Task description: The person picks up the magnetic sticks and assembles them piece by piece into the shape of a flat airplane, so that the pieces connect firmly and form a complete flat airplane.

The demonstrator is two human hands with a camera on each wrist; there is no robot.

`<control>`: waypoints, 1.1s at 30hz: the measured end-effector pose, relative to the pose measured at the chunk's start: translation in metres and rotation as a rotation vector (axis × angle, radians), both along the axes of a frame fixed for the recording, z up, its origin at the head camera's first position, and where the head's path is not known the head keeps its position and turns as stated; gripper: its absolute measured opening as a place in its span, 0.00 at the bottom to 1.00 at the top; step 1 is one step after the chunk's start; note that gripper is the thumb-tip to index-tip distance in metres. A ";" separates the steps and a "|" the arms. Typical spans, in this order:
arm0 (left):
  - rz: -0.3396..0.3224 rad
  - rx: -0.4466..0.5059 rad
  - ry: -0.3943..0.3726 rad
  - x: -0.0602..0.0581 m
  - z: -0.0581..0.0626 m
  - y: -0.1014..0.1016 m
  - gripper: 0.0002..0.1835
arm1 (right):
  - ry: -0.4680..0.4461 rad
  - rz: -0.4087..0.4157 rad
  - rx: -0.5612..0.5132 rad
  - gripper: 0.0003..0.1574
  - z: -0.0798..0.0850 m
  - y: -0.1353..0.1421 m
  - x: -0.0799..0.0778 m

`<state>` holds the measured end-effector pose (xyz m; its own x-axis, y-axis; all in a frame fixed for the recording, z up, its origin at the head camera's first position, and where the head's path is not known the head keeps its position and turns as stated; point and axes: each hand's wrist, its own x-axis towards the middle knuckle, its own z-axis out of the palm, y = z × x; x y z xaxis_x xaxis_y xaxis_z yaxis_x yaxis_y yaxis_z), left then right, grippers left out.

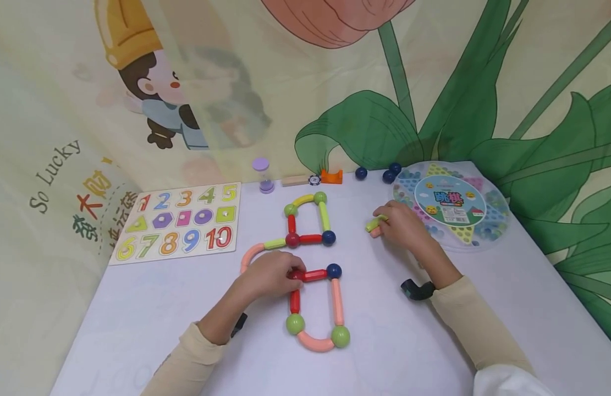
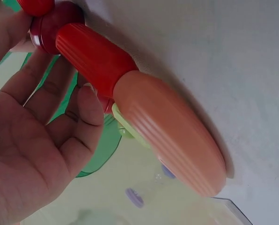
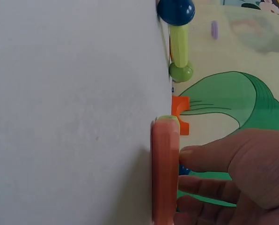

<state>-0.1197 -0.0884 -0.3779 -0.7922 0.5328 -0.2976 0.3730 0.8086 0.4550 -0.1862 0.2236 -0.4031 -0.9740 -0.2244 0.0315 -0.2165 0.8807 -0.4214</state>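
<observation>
My left hand [image 1: 273, 273] grips a dark red magnetic ball [image 2: 60, 27] at the upper left corner of the near loop of magnetic sticks and balls. Red sticks [image 2: 95, 56] and a curved pink stick [image 2: 172, 136] adjoin that corner in the left wrist view. Over at the right, my right hand [image 1: 401, 224] has its thumb and fingers on a pink stick [image 3: 165, 168] and a yellow-green stick [image 1: 375, 223] lying side by side. The far loop, with a blue ball [image 1: 328, 237] and a yellow curved stick [image 1: 303, 200], lies beyond my left hand.
A number and shape puzzle board [image 1: 186, 220] lies at the left. Along the back stand a purple sand timer [image 1: 263, 176], an orange piece [image 1: 331, 176] and several dark blue balls [image 1: 361, 173]. A round Chinese checkers package [image 1: 451, 202] lies at the right, beside my right arm.
</observation>
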 end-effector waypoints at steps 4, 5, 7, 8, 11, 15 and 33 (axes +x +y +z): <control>0.011 -0.013 0.057 -0.002 0.001 0.001 0.18 | -0.053 0.044 0.020 0.16 -0.003 -0.004 -0.009; 0.015 -0.013 0.068 -0.002 0.002 0.001 0.19 | -0.062 0.062 0.026 0.16 -0.003 -0.005 -0.012; 0.020 -0.011 0.091 -0.004 0.003 0.002 0.21 | -0.083 0.098 0.047 0.16 -0.004 -0.009 -0.015; 0.020 -0.013 0.103 -0.005 0.003 0.003 0.22 | -0.081 0.120 0.060 0.16 -0.004 -0.011 -0.016; 0.016 -0.010 0.122 -0.008 0.004 0.005 0.23 | -0.050 0.177 0.086 0.14 -0.005 -0.019 -0.015; 0.002 -0.014 0.117 -0.013 0.004 0.009 0.24 | -0.011 0.243 0.078 0.13 -0.006 -0.035 -0.005; -0.023 -0.035 0.005 -0.020 -0.001 0.012 0.14 | 0.005 0.181 -0.017 0.13 -0.014 -0.067 -0.002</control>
